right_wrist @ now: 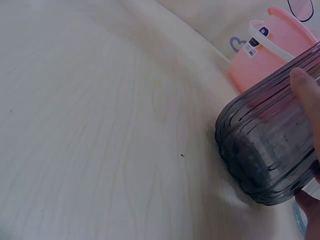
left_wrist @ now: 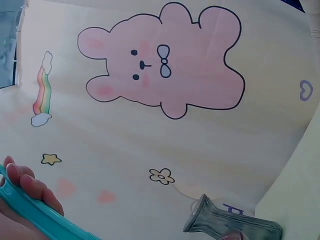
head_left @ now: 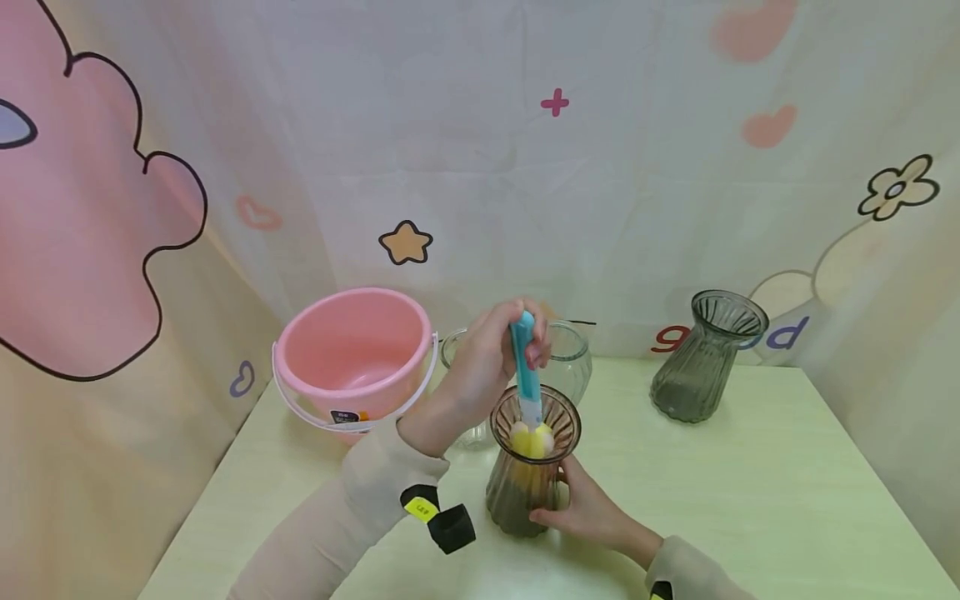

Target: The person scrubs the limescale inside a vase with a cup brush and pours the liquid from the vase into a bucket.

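A smoky ribbed glass vase (head_left: 531,467) stands near the table's front middle. My right hand (head_left: 581,504) grips its lower body; the vase (right_wrist: 270,150) fills the right wrist view with my fingers (right_wrist: 306,95) on its side. My left hand (head_left: 487,358) holds the teal handle of a brush (head_left: 524,367) upright over the vase mouth. The brush's yellow sponge head (head_left: 531,440) sits just inside the rim. In the left wrist view the teal handle (left_wrist: 35,210) lies under my fingers (left_wrist: 30,182).
A pink bucket (head_left: 352,357) with a white handle stands at the back left. A clear glass vase (head_left: 562,358) is behind the brush. Another smoky vase (head_left: 705,357) stands at the back right. The pale green table (head_left: 750,483) meets a patterned curtain behind.
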### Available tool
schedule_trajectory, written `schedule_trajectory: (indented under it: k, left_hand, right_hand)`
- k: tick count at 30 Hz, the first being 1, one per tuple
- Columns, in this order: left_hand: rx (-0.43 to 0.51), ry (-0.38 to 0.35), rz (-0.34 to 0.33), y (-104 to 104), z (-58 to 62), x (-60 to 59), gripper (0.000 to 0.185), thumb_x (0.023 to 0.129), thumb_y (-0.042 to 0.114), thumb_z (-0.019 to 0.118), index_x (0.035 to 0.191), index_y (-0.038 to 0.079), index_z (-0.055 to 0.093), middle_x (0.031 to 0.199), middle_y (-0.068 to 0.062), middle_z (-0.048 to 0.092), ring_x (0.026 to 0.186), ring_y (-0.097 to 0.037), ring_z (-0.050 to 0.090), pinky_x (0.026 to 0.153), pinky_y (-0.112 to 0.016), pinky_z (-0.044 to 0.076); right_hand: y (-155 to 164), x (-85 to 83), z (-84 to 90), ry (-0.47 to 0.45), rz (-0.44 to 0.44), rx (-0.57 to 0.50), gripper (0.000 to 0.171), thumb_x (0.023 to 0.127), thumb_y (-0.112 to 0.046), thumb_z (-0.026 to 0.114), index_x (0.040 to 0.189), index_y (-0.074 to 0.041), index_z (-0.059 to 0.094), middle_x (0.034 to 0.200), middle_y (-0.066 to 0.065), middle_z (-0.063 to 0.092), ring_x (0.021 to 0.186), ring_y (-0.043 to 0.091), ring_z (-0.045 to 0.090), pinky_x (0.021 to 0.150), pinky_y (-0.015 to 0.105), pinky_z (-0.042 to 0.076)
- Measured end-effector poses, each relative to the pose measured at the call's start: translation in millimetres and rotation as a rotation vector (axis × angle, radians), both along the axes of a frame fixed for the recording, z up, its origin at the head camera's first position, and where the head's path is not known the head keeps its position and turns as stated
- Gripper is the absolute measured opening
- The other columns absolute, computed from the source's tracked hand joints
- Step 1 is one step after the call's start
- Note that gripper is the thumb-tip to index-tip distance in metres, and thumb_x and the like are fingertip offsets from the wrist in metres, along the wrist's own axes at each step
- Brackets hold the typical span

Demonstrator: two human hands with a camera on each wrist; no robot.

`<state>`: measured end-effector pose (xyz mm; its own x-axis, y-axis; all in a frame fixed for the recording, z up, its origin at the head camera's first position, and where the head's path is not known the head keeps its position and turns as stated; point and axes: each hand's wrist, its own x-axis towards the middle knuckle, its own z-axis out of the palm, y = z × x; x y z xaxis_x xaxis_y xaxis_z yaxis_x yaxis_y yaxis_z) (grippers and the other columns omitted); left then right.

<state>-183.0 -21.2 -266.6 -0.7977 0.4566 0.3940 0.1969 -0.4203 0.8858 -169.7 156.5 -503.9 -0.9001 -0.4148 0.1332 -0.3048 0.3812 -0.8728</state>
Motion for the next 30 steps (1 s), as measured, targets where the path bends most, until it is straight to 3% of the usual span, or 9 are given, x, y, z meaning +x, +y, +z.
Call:
schedule_trajectory:
  k: [3, 5, 12, 16, 24, 30]
  left_hand:
    - [0.018, -0.003, -0.01, -1, 1.0, -0.1, 0.033, 0.093, 0.014, 0.023, 0.068, 0.009, 0.044, 0.058, 0.0, 0.038, 0.057, -0.015, 0.037, 0.061, -0.028, 0.035]
    - [0.028, -0.017, -0.01, 0, -4.9, -0.6, 0.033, 0.093, 0.014, 0.024, 0.067, 0.01, 0.044, 0.058, 0.0, 0.037, 0.056, -0.015, 0.037, 0.061, -0.028, 0.034]
    - [-0.043, -0.144, -0.027, 9, -52.4, -5.3, 0.033, 0.094, 0.014, 0.024, 0.068, 0.008, 0.043, 0.06, 0.001, 0.037, 0.058, -0.013, 0.036, 0.059, -0.026, 0.033]
    - [-0.052, -0.167, -0.033, 12, -69.6, -8.9, 0.031, 0.093, 0.014, 0.023, 0.069, 0.008, 0.042, 0.061, 0.0, 0.036, 0.058, -0.013, 0.035, 0.059, -0.025, 0.032]
    - [-0.088, -0.181, -0.023, 13, -71.0, -9.8, 0.03, 0.093, 0.016, 0.025, 0.07, 0.008, 0.043, 0.06, 0.0, 0.039, 0.056, -0.013, 0.037, 0.058, -0.026, 0.033]
    - [-0.124, -0.18, -0.02, 15, -71.1, -10.0, 0.031, 0.094, 0.017, 0.025, 0.07, 0.008, 0.043, 0.059, 0.001, 0.039, 0.056, -0.014, 0.038, 0.057, -0.026, 0.034]
  right_hand:
    - [-1, -0.1, -1.7, 0.024, -0.004, -0.001, 0.097, 0.07, -0.024, 0.079, 0.144, -0.014, 0.017, 0.146, 0.009, 0.029, 0.128, 0.027, 0.036, 0.097, 0.05, 0.038]
    - [-1, -0.4, -3.1, 0.039, -0.016, 0.0, 0.096, 0.07, -0.024, 0.079, 0.143, -0.013, 0.019, 0.144, 0.009, 0.031, 0.126, 0.027, 0.038, 0.096, 0.05, 0.039]
    - [-2, -1.5, -4.3, 0.053, -0.043, -0.025, 0.098, 0.065, -0.022, 0.082, 0.142, -0.021, 0.022, 0.141, 0.0, 0.035, 0.125, 0.02, 0.039, 0.097, 0.047, 0.039]
    - [-2, -2.0, -4.5, 0.082, -0.02, -0.026, 0.099, 0.067, -0.026, 0.081, 0.143, -0.024, 0.019, 0.142, -0.001, 0.034, 0.126, 0.019, 0.038, 0.096, 0.045, 0.04]
    - [7, -4.0, -0.7, 0.057, 0.065, 0.008, 0.09, 0.077, -0.027, 0.073, 0.145, -0.024, 0.014, 0.146, 0.002, 0.026, 0.132, 0.022, 0.03, 0.098, 0.046, 0.039]
    - [9, -6.5, 2.1, 0.088, 0.081, 0.018, 0.087, 0.076, -0.026, 0.075, 0.143, -0.022, 0.021, 0.143, 0.002, 0.032, 0.129, 0.021, 0.034, 0.095, 0.045, 0.042]
